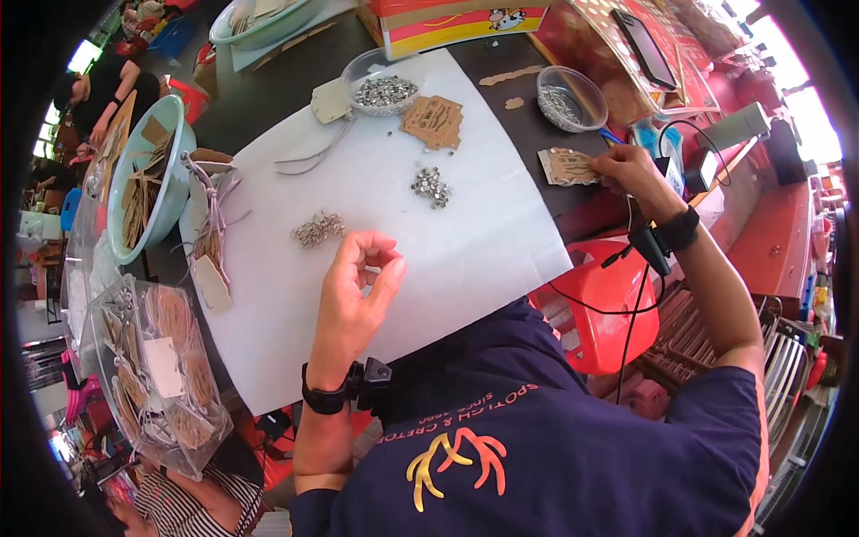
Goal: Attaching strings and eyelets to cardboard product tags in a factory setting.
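My right hand [631,174] reaches out to the right, its fingers closed on the edge of a brown die-cut paper tag [569,166] at the dark table's edge. My left hand [358,282] hovers over the white sheet [465,259], thumb and fingers curled together; anything between them is too small to make out. Just beyond it lies a pile of small metal pieces [318,230]. Farther right sits a pile of shiny silver pieces [431,186]. Behind that pile rest stacked brown tags [432,123] and a clear tub of silver pieces [385,92].
A second clear tub [573,97] stands at the back right, near a phone [644,47]. Corded tags [211,242] line the sheet's left edge. Beyond are a pale green basin [183,166] and a clear bin of tags [161,376]. A red stool [604,313] stands at right.
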Available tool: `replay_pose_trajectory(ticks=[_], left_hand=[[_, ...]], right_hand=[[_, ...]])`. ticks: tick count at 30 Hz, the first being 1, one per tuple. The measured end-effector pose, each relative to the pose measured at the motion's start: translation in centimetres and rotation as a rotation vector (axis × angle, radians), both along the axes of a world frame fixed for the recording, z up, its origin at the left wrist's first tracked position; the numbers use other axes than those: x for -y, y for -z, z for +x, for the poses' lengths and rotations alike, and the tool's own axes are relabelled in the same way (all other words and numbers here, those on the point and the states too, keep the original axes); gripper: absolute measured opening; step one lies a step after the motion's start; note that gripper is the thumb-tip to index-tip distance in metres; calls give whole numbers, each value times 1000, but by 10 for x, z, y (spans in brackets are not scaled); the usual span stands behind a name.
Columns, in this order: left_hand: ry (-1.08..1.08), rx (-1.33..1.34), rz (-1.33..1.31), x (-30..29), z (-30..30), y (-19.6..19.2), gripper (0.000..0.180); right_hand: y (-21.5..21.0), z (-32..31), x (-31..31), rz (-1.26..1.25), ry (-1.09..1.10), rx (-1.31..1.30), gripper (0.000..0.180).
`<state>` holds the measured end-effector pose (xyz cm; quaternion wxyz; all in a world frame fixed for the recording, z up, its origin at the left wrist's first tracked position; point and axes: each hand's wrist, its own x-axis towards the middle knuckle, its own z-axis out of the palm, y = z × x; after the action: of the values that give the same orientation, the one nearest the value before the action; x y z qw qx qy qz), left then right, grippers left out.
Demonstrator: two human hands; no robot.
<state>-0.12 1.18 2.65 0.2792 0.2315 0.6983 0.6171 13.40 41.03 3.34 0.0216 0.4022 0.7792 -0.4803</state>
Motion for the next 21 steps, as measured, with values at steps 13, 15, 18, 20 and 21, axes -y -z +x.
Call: replay_pose_trajectory(ticks=[13,15,18,20,21], left_hand=[[-7,80,27,12,-4,10,24],[0,109,45,13,-4,11,24],[11,98,37,12,-5,12,25],[9,88,22,11,-5,13,25],[11,90,24,11,-5,13,25]], right_hand=[[-17,-18,13,-80,23,142,24],[-20,-21,11,-91,78,204,24],[-24,-27,3,-139,115,313,21],[-25,-31,-3,-172,100,362,19],[-26,-33,-5,-187,81,397,19]])
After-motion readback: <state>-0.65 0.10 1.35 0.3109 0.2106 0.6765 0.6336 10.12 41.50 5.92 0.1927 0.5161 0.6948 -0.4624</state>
